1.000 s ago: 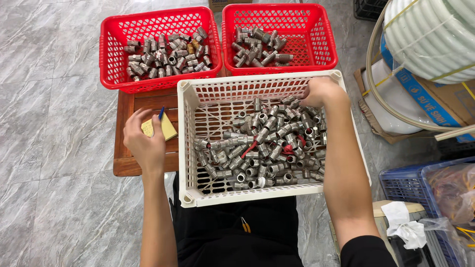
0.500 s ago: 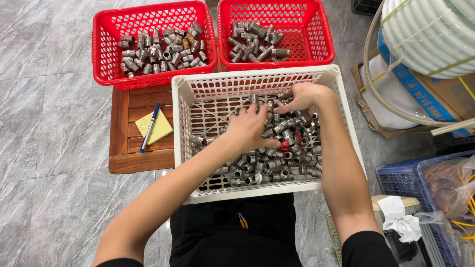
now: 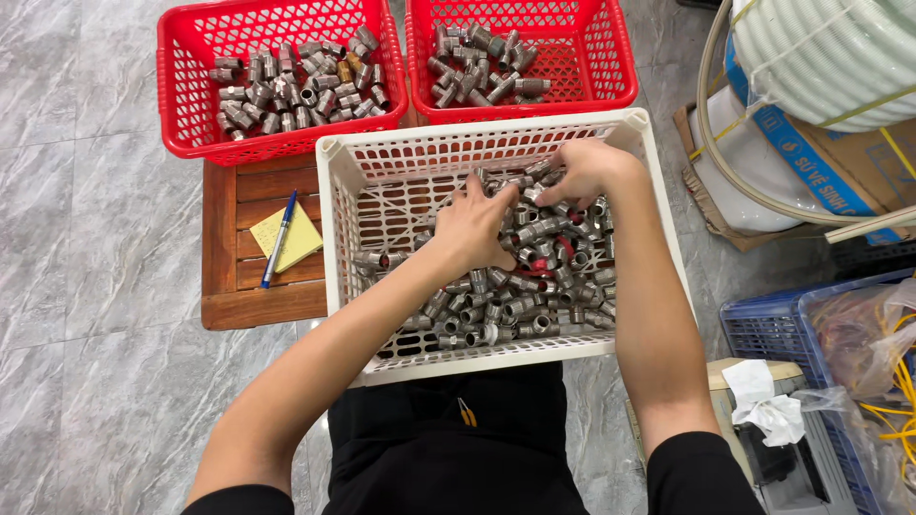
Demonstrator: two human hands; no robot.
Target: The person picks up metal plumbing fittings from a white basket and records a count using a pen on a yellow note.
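Note:
A white plastic basket [image 3: 343,248] on my lap holds a heap of several grey metal pipe fittings [image 3: 515,305], with a few red pieces among them. My left hand [image 3: 474,227] lies palm down on the heap, fingers spread and dug into the fittings near the middle. My right hand [image 3: 584,170] is at the far right of the heap, its fingers curled around fittings at the top of the pile. What exactly each hand grips is hidden by the fingers.
Two red baskets [image 3: 181,57] [image 3: 620,67] with metal fittings stand beyond the white one. A low wooden stool [image 3: 224,248] on the left carries a yellow notepad [image 3: 296,238] and a blue pen [image 3: 279,240]. Coiled hose [image 3: 821,57], a cardboard box and a blue crate [image 3: 763,324] crowd the right.
My left hand left the notepad and pen on the stool and came over into the white basket. My right hand shifted slightly left onto the heap of fittings.

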